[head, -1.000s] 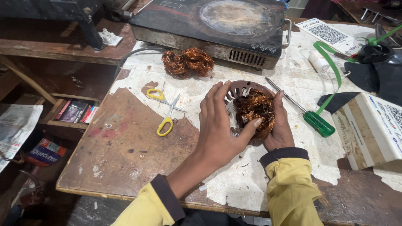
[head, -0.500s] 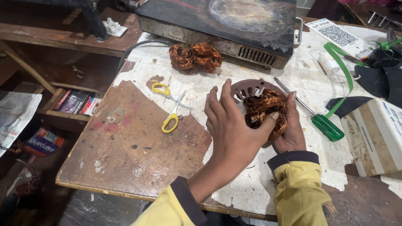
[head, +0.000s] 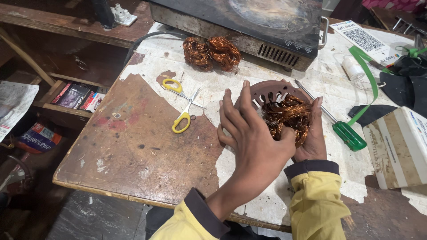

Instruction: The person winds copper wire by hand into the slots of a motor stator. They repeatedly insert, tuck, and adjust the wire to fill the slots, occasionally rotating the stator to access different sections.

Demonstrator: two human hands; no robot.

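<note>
A round brown motor stator [head: 271, 91] with tangled copper wire windings [head: 287, 116] rests on the worn table [head: 133, 146]. My left hand [head: 251, 135] lies flat over its left side, fingers spread, thumb pressing into the copper wire. Cupping the stator from the right and underneath is my right hand [head: 313, 140], partly hidden behind the windings. Both sleeves are yellow with dark cuffs.
Yellow-handled scissors [head: 183, 106] lie to the left of the stator. Two loose copper coils [head: 212, 52] sit by a dark metal box [head: 249, 22] at the back. A green screwdriver [head: 342, 129], a green strap [head: 367, 75] and a cardboard box [head: 398, 146] are on the right.
My left hand has shifted slightly over the stator, with the thumb working into the windings. The view has moved a little; the stator stays in place.
</note>
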